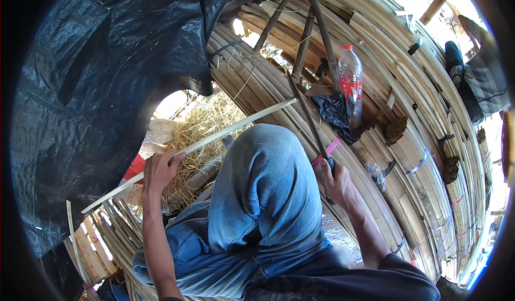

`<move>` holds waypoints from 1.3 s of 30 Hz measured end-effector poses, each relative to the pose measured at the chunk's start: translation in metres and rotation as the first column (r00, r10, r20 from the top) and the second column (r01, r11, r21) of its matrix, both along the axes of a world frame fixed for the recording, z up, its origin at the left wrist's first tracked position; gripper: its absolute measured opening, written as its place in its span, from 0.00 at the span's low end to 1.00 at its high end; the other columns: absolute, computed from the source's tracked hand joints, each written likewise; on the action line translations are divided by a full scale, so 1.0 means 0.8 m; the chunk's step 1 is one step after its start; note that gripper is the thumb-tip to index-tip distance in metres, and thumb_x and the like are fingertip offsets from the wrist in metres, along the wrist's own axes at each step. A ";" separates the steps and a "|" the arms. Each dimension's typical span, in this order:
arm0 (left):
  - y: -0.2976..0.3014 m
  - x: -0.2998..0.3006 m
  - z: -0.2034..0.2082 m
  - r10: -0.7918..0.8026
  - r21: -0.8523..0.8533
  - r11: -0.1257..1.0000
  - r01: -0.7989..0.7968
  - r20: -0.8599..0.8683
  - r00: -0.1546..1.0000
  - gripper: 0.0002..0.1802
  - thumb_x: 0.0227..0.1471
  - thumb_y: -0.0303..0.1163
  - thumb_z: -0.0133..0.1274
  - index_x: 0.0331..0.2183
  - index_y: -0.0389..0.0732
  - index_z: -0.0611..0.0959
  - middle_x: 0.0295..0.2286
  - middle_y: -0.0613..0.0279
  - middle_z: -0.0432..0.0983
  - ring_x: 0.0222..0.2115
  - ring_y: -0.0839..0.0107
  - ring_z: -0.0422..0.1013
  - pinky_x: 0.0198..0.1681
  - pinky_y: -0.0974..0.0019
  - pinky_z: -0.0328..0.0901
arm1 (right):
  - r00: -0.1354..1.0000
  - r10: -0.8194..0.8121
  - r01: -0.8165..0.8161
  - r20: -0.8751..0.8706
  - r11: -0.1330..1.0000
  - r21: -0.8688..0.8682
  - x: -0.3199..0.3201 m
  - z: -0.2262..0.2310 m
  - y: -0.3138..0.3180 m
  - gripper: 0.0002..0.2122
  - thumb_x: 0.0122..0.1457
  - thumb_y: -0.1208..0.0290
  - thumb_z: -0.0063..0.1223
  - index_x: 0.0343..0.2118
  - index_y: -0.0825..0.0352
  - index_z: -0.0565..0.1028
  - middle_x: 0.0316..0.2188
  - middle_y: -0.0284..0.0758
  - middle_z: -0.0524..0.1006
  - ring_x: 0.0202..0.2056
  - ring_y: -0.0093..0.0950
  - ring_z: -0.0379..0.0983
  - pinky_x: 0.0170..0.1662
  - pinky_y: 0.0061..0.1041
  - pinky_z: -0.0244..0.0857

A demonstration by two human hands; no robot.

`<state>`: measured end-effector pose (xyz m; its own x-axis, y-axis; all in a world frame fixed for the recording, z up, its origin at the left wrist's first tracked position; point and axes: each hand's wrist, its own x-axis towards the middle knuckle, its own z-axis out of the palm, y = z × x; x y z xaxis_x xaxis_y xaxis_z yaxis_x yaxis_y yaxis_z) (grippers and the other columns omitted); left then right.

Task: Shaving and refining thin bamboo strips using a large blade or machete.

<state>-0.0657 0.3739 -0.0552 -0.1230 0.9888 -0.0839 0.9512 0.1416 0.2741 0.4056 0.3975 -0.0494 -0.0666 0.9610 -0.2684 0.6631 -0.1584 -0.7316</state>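
Pinching a pale strip [241, 124] between thumb and fingers, the left hand [159, 172] is steadying it left of centre, its upper end lying just beside the knife [308, 117]; whether they are touching, I cannot tell. The right hand [337, 183] is gripping the knife's handle, right of centre. The strip is already looking long and narrow, and straw-like shavings [214, 110] are lying behind it, suggesting some trimming is done; how much is remaining isn't showing. Slats [126, 236] are lying lower left, and bundled bamboo [429, 86] is filling the upper right.
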 end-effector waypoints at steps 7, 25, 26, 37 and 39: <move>-0.003 0.001 -0.004 -0.007 0.036 0.999 0.007 0.007 1.000 0.23 0.62 0.54 0.50 0.37 0.44 0.85 0.25 0.49 0.80 0.31 0.44 0.75 0.36 0.46 0.67 | 0.768 -0.332 0.030 -0.548 0.873 -0.487 0.004 0.031 0.006 0.23 0.70 0.45 0.42 0.31 0.64 0.66 0.14 0.24 0.57 0.12 0.16 0.52 0.16 0.20 0.51; 0.003 0.006 0.000 -0.011 -0.008 1.000 0.011 0.048 0.999 0.23 0.62 0.53 0.50 0.36 0.44 0.86 0.23 0.48 0.79 0.29 0.42 0.74 0.36 0.46 0.67 | 0.941 0.002 0.110 -0.338 0.944 0.311 0.008 0.019 -0.010 0.23 0.68 0.48 0.48 0.38 0.70 0.70 0.15 0.28 0.68 0.18 0.19 0.65 0.22 0.25 0.59; 0.006 0.008 -0.002 -0.011 -0.009 1.000 0.012 0.050 0.999 0.23 0.62 0.53 0.50 0.36 0.44 0.86 0.23 0.47 0.79 0.30 0.42 0.74 0.35 0.46 0.67 | 0.986 -0.034 0.076 -0.164 0.965 0.252 0.007 0.009 -0.012 0.21 0.69 0.51 0.47 0.36 0.70 0.72 0.15 0.32 0.69 0.19 0.24 0.69 0.24 0.29 0.63; -0.003 0.010 0.002 -0.006 0.027 1.000 0.005 0.046 0.999 0.21 0.62 0.51 0.51 0.35 0.44 0.86 0.22 0.48 0.78 0.28 0.44 0.75 0.33 0.46 0.66 | 0.643 -0.431 -0.006 -0.633 0.824 -0.567 0.008 0.029 -0.003 0.24 0.70 0.44 0.40 0.33 0.65 0.66 0.13 0.21 0.56 0.11 0.16 0.52 0.14 0.20 0.51; 0.001 0.011 0.003 -0.016 0.025 1.000 0.015 0.048 0.999 0.22 0.62 0.52 0.51 0.35 0.43 0.86 0.22 0.48 0.78 0.27 0.44 0.75 0.33 0.46 0.66 | 0.374 -0.561 -0.190 -0.738 0.733 -0.653 0.032 0.022 0.008 0.24 0.70 0.43 0.40 0.34 0.64 0.65 0.13 0.21 0.56 0.11 0.15 0.51 0.14 0.19 0.50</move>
